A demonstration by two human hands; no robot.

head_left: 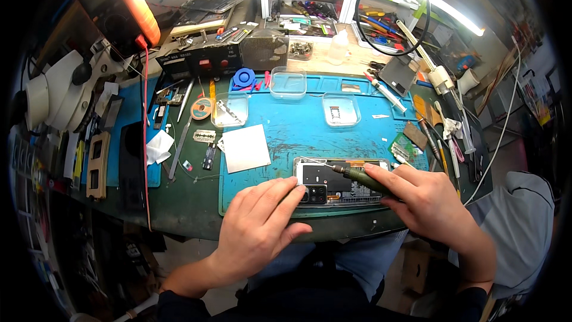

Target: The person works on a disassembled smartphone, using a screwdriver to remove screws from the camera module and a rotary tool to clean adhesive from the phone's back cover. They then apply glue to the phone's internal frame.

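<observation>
An opened phone lies sideways on the blue work mat near the table's front edge. Its dark inner parts show, with a camera block at the lower left. Above it, my right hand is closed round the handle of a green screwdriver. The thin metal shaft points left, over the phone's upper left part; whether the tip touches is too small to tell. My left hand has its fingers stretched out, the fingertips resting at the phone's left edge and the thumb apart.
A white square pad lies left of the phone. Clear plastic boxes stand farther back, one holding a small metal part. Tweezers, a solder reel and a red cable are on the left; a syringe and pens on the right.
</observation>
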